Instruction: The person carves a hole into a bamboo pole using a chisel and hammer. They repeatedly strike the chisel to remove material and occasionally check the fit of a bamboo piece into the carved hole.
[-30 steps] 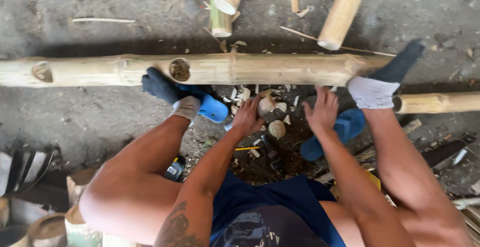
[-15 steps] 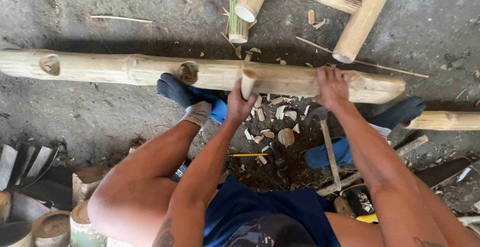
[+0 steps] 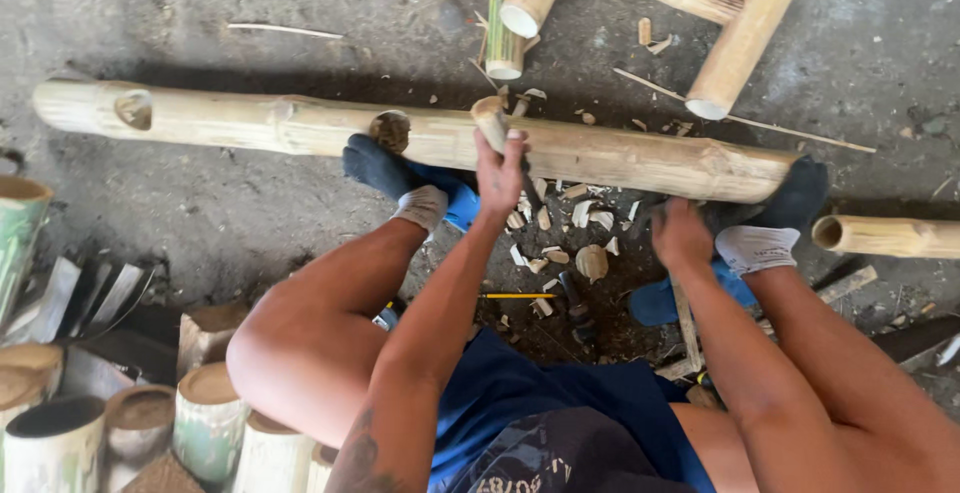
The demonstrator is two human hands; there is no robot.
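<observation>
A long bamboo pole (image 3: 620, 153) lies across the concrete floor, with a round hole (image 3: 390, 131) and a second hole (image 3: 133, 108) cut into it. My left hand (image 3: 498, 175) is shut on a short wooden piece (image 3: 488, 115) held upright against the near side of the pole. My right hand (image 3: 682, 235) is low in front of the pole, fingers curled over the top end of a thin wooden stick (image 3: 686, 325); I cannot tell if it grips it. Both socked feet (image 3: 375, 165) (image 3: 795, 198) press against the pole.
Bamboo chips (image 3: 590, 258) litter the floor between my legs, beside a thin yellow rod (image 3: 515, 296). A joined bamboo frame (image 3: 740, 23) lies beyond the pole. Another bamboo tube (image 3: 890, 236) lies at the right. Several cut bamboo sections (image 3: 200, 413) stand at lower left.
My right hand has come off the top of the pole and dropped to the floor by the thin stick. My left hand has raised the wooden piece up against the pole.
</observation>
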